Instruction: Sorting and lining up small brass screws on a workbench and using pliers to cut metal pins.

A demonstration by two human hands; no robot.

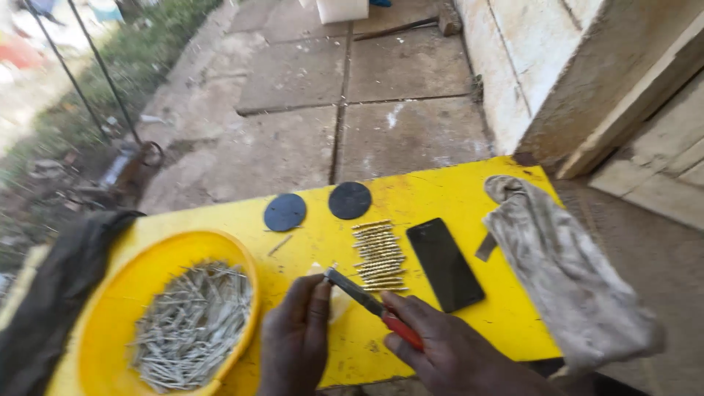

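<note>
— What are the hands doing?

— I'm seeing the right hand gripping a red-handled tool, fingers clamped on the handle, its dark metal tip pointing up-left toward the left hand. The left hand's fingers are pressing together on a small pale piece lying on the yellow board, right at the tool's tip.

— And around them?

— Just beyond the tip, a row of brass-coloured screws is lying side by side. A black phone is sitting just right of them, and a grey rag is draping over the board's right edge. Two dark discs are lying farther back. A yellow bowl of grey nails is sitting at the left.
</note>
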